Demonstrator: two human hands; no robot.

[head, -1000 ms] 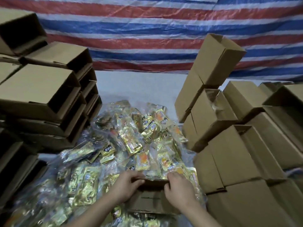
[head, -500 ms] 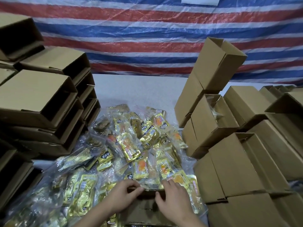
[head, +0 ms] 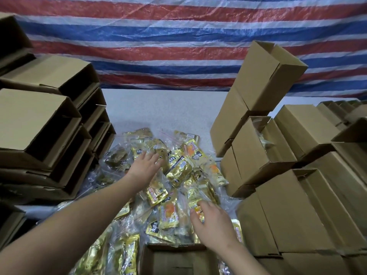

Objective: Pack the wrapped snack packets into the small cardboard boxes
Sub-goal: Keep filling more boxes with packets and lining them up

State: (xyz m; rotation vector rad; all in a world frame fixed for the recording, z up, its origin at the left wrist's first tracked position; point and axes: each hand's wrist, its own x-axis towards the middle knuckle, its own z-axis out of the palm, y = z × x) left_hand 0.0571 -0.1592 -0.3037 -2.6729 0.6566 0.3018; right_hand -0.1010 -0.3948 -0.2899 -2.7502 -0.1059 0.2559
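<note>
Left hand: fingers spread, over the heap of gold foil snack packets, toward 11 o'clock.
Right hand: fingers relaxed, resting on packets beyond the open brown cardboard box at 6 o'clock.

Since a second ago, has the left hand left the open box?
Yes. The left hand has moved away from the open box, out over the packet pile, toward the striped tarp.

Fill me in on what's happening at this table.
A person is packing gold-wrapped snack packets into small cardboard boxes. Both hands reach over the loose pile: the left hand stretches out with fingers spread above the far packets, and the right hand touches a packet nearer in. Neither clearly grips anything yet. An open box waits at the near edge. Open boxes are stacked on the left, more boxes on the right.
</note>
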